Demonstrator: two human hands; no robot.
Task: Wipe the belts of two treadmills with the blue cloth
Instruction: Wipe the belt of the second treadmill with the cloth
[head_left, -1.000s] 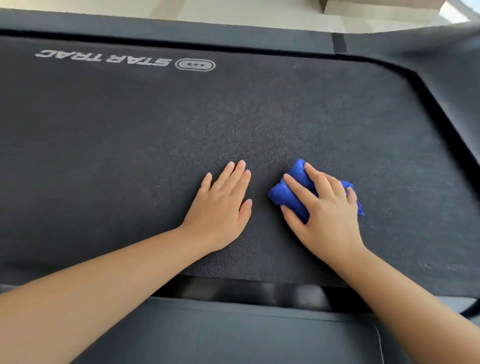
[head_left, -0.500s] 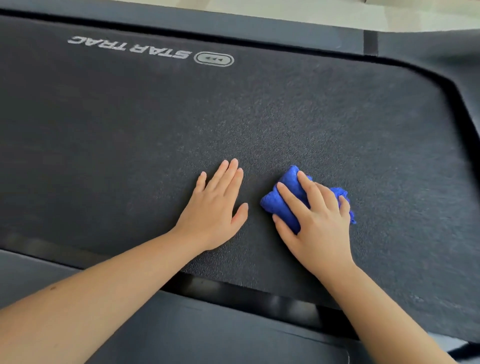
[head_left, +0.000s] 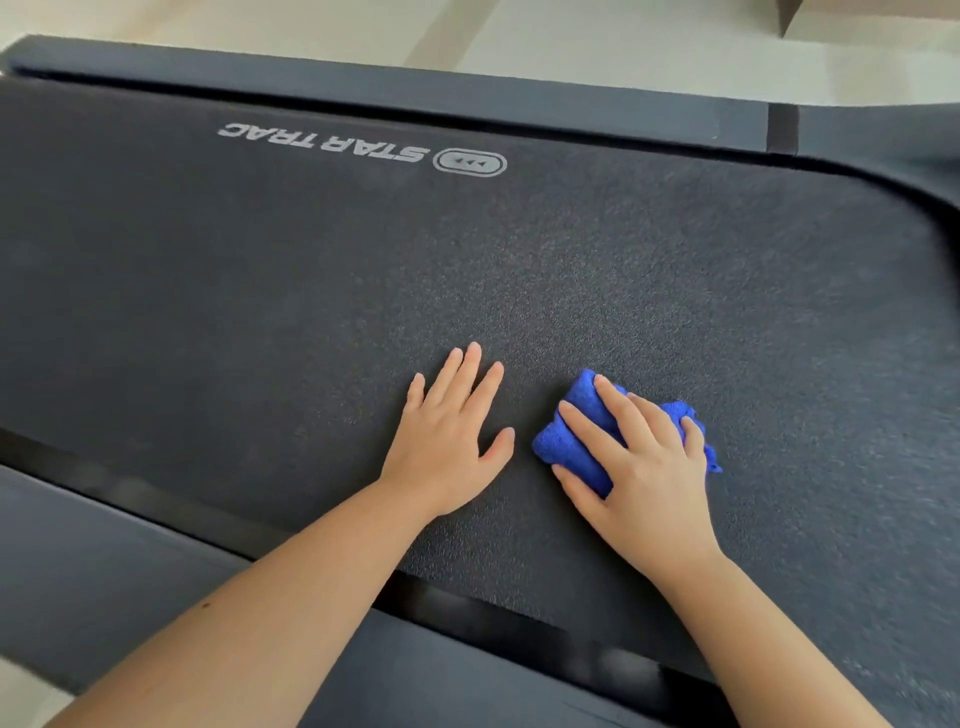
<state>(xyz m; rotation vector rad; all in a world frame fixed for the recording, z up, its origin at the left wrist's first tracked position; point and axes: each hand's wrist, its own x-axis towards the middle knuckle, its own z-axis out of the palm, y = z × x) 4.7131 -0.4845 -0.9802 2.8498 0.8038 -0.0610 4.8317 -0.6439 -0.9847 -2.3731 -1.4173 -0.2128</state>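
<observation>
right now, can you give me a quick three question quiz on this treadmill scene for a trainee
1. True or false: the left hand lies flat on the belt with straight fingers and holds nothing.
2. Pick one. The blue cloth is:
A) spread out flat and untouched
B) bunched up under the right hand, on the belt
C) hanging over the far rail
3. Fill in: the logo printed on the belt reads ____ ____.

Key: 1 true; 2 B; 3 STAR TRAC
</observation>
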